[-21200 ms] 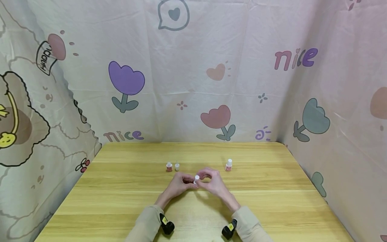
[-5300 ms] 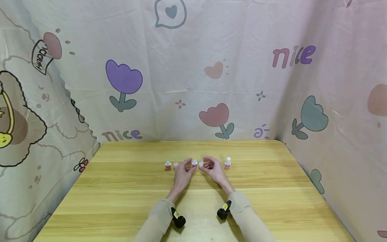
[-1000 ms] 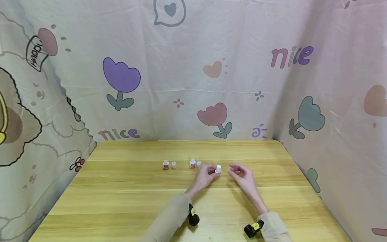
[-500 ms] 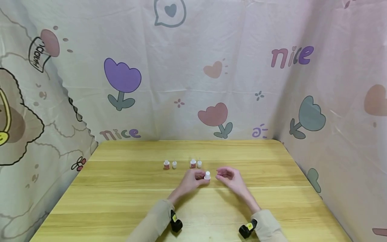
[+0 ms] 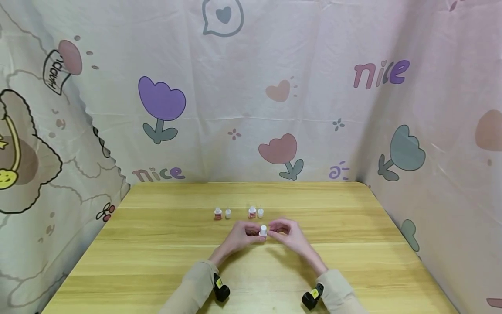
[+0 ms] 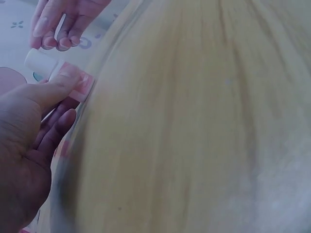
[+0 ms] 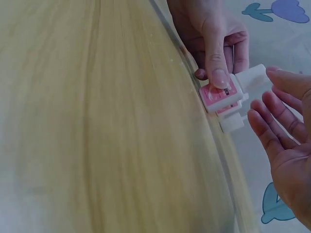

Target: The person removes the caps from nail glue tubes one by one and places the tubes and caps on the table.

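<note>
My left hand (image 5: 239,236) pinches a small white bottle with a pink label (image 7: 221,97) between thumb and fingers, above the table in the head view. Its tall white cap (image 5: 263,228) is on and points up. Close to the cap's right side is my right hand (image 5: 291,235), thumb and fingers parted. In the right wrist view the right thumb tip (image 7: 274,70) comes very near the cap's end; contact cannot be told. Behind stand two bottles with cap off, the left bottle (image 5: 218,214) and the middle bottle (image 5: 252,213).
Beside the left bottle a removed white cap (image 5: 228,214) stands with its thin stem upward. Another removed cap (image 5: 260,213) stands likewise by the middle bottle. All rest on a wooden table (image 5: 157,253), with a printed curtain (image 5: 235,96) behind it.
The left hand has carried the capped bottle from the right side of the row toward the front middle. My right hand has moved left, close to its cap.
</note>
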{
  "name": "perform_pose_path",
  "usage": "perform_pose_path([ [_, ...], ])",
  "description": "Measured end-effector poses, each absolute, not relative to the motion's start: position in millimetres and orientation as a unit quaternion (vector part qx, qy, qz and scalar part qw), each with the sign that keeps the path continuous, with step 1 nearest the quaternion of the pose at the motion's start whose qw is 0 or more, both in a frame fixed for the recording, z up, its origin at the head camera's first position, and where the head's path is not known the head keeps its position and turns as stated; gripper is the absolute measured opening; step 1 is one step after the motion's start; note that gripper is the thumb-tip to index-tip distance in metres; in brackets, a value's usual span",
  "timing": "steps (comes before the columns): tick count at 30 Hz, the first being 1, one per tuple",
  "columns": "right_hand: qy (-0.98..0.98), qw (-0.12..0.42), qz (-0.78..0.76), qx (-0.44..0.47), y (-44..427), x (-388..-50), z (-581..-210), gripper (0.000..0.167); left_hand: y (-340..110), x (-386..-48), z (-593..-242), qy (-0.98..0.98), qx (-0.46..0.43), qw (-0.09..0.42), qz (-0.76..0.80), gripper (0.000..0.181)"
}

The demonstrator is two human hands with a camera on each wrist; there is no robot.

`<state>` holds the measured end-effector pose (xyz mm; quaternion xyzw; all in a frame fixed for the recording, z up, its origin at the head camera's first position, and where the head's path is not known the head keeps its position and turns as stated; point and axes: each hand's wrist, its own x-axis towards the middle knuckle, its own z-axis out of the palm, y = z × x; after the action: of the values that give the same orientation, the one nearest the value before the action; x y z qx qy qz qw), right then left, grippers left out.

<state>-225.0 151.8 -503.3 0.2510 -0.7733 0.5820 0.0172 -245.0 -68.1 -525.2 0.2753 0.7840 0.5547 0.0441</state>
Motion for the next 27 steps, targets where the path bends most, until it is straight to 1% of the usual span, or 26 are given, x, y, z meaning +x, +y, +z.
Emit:
perform_pose_path([
  [5, -0.781, 0.009, 0.579, 0.232, 145.4, -225.4, -500.3, 0.025, -69.1, -244.0, -523.5, 0.778, 0.274, 0.050, 0.564, 0.024],
  [13, -0.800, 0.018, 0.566, 0.198, 137.1, -227.5, -497.8, 0.022, -70.2, -245.4, -523.4, 0.784, 0.272, 0.059, 0.554, 0.022],
  [22, -0.804, 0.033, 0.554, 0.212, 127.5, -212.4, -468.5, 0.018, -70.8, -245.5, -522.8, 0.784, 0.279, 0.060, 0.551, 0.020],
  [27, -0.805, 0.048, 0.548, 0.223, 125.7, -212.0, -468.2, 0.015, -70.8, -245.4, -522.2, 0.783, 0.275, 0.061, 0.555, 0.019],
])
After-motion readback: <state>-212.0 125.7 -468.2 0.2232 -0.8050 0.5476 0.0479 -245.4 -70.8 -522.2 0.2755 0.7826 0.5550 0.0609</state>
